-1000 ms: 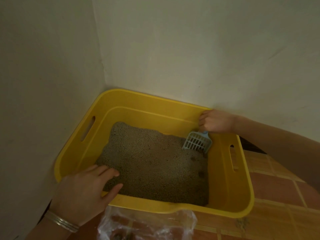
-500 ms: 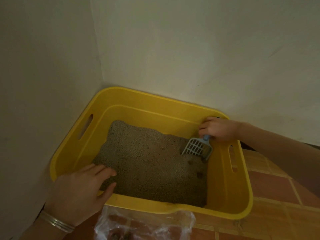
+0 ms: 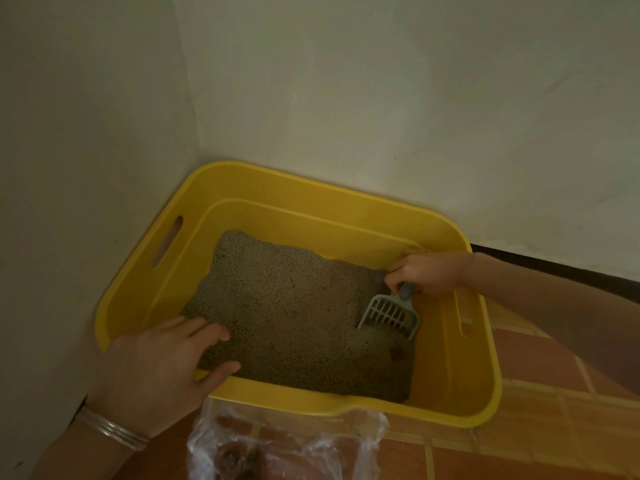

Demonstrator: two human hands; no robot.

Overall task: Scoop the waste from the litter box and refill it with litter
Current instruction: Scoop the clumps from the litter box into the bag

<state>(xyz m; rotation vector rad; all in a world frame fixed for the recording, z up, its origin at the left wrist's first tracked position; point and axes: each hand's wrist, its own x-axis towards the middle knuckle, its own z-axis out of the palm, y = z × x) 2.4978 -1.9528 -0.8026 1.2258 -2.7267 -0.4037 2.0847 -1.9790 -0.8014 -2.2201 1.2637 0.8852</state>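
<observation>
Scoop (image 3: 389,315): right of centre, blade in litter (image 3: 287,306); light, stiff plastic; best held by handle (image 3: 406,291)
Right hand (image 3: 424,273): clenched round that handle
Left hand (image 3: 162,372): flat on box (image 3: 311,398) rim, lower left

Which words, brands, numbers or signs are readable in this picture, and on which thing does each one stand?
None: no text can be read in this view.
The box, the scoop, the bag, the bracelet and the walls show no word, label, number or sign.
</observation>
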